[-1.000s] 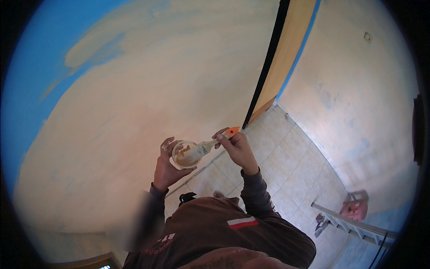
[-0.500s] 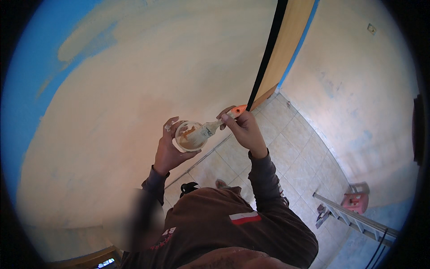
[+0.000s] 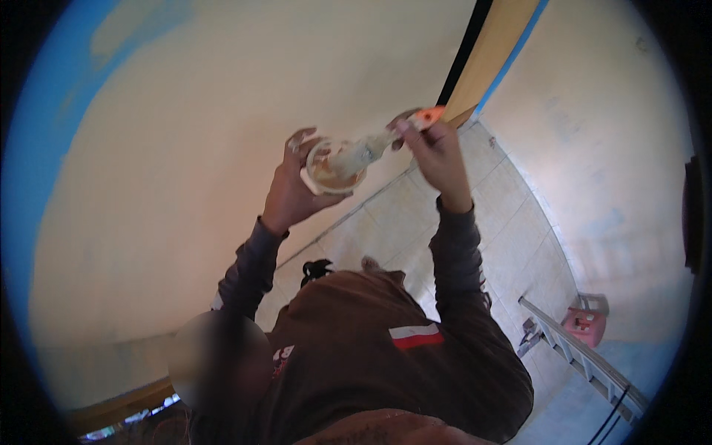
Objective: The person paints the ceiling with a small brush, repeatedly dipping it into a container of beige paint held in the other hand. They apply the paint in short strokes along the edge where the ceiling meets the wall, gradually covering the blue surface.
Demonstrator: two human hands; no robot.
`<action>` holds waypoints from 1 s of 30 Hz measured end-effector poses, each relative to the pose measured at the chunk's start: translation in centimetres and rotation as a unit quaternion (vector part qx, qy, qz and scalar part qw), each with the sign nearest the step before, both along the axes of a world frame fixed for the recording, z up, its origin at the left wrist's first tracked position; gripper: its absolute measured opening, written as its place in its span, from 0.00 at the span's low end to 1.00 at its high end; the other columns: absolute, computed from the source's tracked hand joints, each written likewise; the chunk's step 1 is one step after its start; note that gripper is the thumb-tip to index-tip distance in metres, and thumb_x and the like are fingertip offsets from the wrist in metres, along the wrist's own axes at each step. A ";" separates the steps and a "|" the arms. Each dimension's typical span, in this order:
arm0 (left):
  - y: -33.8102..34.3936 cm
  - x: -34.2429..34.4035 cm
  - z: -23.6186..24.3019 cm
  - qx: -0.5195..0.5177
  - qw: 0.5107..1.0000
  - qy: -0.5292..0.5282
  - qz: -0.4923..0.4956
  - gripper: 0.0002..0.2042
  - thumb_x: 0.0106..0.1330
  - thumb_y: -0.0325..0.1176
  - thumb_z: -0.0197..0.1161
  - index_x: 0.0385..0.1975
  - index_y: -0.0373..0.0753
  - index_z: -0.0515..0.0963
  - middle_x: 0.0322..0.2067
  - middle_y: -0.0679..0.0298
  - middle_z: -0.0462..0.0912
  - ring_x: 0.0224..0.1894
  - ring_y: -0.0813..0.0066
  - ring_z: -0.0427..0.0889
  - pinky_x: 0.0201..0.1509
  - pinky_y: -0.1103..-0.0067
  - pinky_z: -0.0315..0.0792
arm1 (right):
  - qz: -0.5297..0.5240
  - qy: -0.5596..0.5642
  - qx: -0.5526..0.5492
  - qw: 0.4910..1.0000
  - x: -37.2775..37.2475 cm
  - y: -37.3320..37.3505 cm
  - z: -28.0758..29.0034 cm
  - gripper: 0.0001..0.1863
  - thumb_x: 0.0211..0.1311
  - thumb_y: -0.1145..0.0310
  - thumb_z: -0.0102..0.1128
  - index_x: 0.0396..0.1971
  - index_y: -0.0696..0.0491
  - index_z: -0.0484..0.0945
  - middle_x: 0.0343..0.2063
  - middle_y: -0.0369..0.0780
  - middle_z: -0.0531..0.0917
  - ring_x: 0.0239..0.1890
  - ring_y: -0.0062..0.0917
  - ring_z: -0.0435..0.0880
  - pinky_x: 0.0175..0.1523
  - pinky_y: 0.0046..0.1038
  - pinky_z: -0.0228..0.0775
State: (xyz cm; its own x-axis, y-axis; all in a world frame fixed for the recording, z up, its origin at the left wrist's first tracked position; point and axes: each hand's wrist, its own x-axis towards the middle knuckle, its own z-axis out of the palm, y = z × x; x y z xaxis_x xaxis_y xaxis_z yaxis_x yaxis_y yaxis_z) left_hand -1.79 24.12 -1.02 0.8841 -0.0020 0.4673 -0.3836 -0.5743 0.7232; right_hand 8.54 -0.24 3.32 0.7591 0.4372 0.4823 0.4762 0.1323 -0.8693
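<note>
A small round tub point(image 3: 331, 167) is cradled in the left hand point(image 3: 291, 194), fingers curled up around its wall, held out in front of the cream wall point(image 3: 185, 148) at roughly head height. The orange handle point(image 3: 429, 117) of a putty knife point(image 3: 371, 148) is pinched shut in the right hand point(image 3: 437, 152). So the tool's long axis runs from the handle at upper right down-left across to the tub, blade end pointing into the tub's open mouth, which is tipped toward the right hand. Blade tip can't quite be made out under the filler, whether it's touching the bottom can't be told. The two hands are kept close together, tub to the left of the knife hand. Tiled floor point(image 3: 512, 245) and a ladder point(image 3: 586, 356) are seen far below on the right.
</note>
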 end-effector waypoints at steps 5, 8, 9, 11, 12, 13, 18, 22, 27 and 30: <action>-1.1 -0.9 1.6 -0.029 1.000 0.000 -0.009 0.56 0.45 0.36 0.88 0.71 0.38 0.52 0.62 0.50 0.76 0.63 0.59 0.81 0.67 0.65 0.76 | -0.011 -0.022 -0.003 1.000 -1.1 -0.8 2.6 0.12 0.76 0.67 0.60 0.42 0.62 0.83 0.35 0.37 0.87 0.34 0.19 0.84 0.41 0.23 0.78; -0.7 -0.4 0.7 -0.021 1.000 -0.019 -0.005 0.57 0.43 0.40 0.89 0.69 0.37 0.53 0.60 0.48 0.78 0.61 0.55 0.82 0.65 0.65 0.78 | 0.010 -0.046 0.003 0.999 -0.4 0.0 2.3 0.12 0.76 0.67 0.60 0.41 0.61 0.83 0.34 0.37 0.87 0.33 0.19 0.84 0.40 0.23 0.77; -0.5 -0.2 0.4 -0.023 1.000 -0.020 -0.005 0.57 0.43 0.40 0.89 0.70 0.37 0.53 0.60 0.48 0.78 0.61 0.54 0.82 0.65 0.65 0.78 | 0.013 -0.055 -0.005 0.998 -0.3 0.4 2.2 0.12 0.76 0.66 0.60 0.40 0.61 0.83 0.33 0.37 0.87 0.32 0.19 0.84 0.39 0.22 0.77; -0.4 -0.1 -0.1 -0.027 0.999 -0.020 -0.005 0.57 0.43 0.40 0.89 0.70 0.37 0.53 0.59 0.48 0.79 0.61 0.54 0.82 0.65 0.65 0.78 | 0.015 -0.077 -0.041 0.996 0.0 1.0 2.0 0.13 0.75 0.65 0.61 0.38 0.61 0.83 0.29 0.36 0.86 0.29 0.18 0.82 0.36 0.22 0.75; -0.3 0.0 -0.3 -0.025 0.999 -0.021 -0.004 0.57 0.43 0.40 0.89 0.70 0.37 0.53 0.59 0.48 0.79 0.61 0.54 0.82 0.65 0.65 0.78 | 0.014 -0.090 -0.069 0.993 0.3 1.3 1.8 0.13 0.75 0.63 0.62 0.37 0.60 0.84 0.26 0.36 0.84 0.26 0.18 0.80 0.34 0.22 0.73; -0.3 0.0 -0.2 -0.021 1.000 -0.021 -0.003 0.57 0.43 0.40 0.89 0.70 0.37 0.54 0.59 0.48 0.79 0.61 0.54 0.82 0.65 0.65 0.79 | 0.014 -0.104 -0.096 0.990 0.5 1.6 1.8 0.14 0.74 0.62 0.63 0.36 0.60 0.84 0.23 0.36 0.83 0.24 0.17 0.79 0.31 0.22 0.71; -0.2 -0.1 -0.2 -0.022 1.000 -0.004 0.008 0.57 0.42 0.41 0.89 0.70 0.38 0.55 0.59 0.48 0.79 0.60 0.54 0.82 0.64 0.66 0.79 | 0.061 -0.173 -0.250 0.951 1.5 2.9 1.6 0.13 0.74 0.62 0.64 0.40 0.58 0.85 0.23 0.34 0.83 0.23 0.14 0.76 0.29 0.20 0.67; -0.2 -0.2 -0.2 -0.018 1.000 0.002 0.007 0.57 0.43 0.41 0.89 0.70 0.38 0.54 0.59 0.48 0.79 0.60 0.53 0.82 0.64 0.66 0.79 | 0.078 -0.175 -0.217 0.957 1.5 4.5 1.3 0.18 0.70 0.54 0.66 0.34 0.57 0.84 0.13 0.38 0.73 0.16 0.23 0.68 0.25 0.28 0.60; -0.2 -0.4 -0.1 -0.011 1.000 0.002 0.010 0.56 0.43 0.41 0.89 0.70 0.38 0.55 0.59 0.48 0.79 0.61 0.54 0.82 0.64 0.67 0.79 | 0.099 -0.180 -0.212 0.955 1.9 5.4 0.9 0.17 0.69 0.57 0.66 0.33 0.57 0.84 0.14 0.39 0.73 0.16 0.25 0.69 0.25 0.29 0.60; -0.3 -0.3 0.1 -0.004 1.000 -0.002 0.015 0.56 0.43 0.41 0.89 0.70 0.38 0.55 0.59 0.49 0.80 0.61 0.54 0.82 0.64 0.67 0.79 | 0.102 -0.171 -0.234 0.952 2.1 5.4 0.7 0.16 0.69 0.57 0.67 0.34 0.57 0.85 0.14 0.38 0.73 0.16 0.24 0.69 0.25 0.29 0.60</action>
State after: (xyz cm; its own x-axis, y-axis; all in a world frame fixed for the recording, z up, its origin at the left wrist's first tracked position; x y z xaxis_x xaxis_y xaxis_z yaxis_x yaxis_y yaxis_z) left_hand -2.12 23.80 -0.90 0.8821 0.0279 0.4702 -0.3687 -0.5805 0.7260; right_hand 10.63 5.15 4.00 0.4692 0.7865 0.4016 0.7472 -0.1112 -0.6553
